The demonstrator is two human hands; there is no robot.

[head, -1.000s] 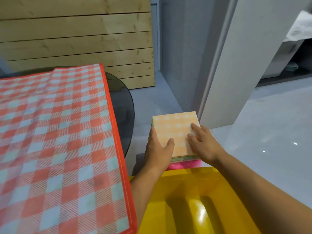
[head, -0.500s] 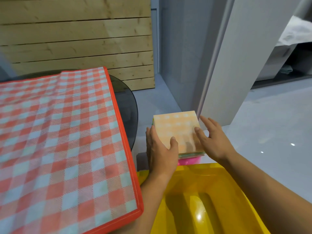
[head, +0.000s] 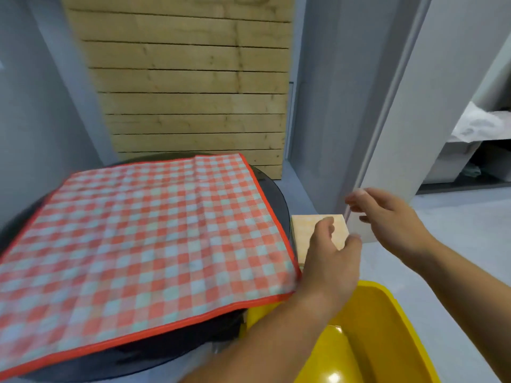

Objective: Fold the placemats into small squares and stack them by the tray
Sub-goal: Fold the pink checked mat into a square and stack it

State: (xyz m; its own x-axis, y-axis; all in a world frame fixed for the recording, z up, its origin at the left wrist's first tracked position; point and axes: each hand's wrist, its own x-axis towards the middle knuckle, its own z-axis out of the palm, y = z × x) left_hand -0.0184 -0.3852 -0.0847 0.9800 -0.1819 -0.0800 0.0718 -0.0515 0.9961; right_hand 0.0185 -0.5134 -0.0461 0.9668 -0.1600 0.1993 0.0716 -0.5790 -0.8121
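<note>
A stack of folded placemats, with a pale orange checked square on top, lies just beyond the yellow tray. My left hand hovers above the stack with loosely curled fingers and holds nothing. My right hand is raised to the right of the stack, fingers relaxed, and holds nothing. A large red-and-white checked placemat with a red border lies unfolded across the dark round table at the left.
A white wall corner stands right behind the stack. Wooden planks lean against the wall at the back. Grey floor stretches to the right, where a shelf holds white material.
Both hands have lifted off the folded stack and moved up and apart. The camera has tilted up and swung left, so more of the red checked placemat shows.
</note>
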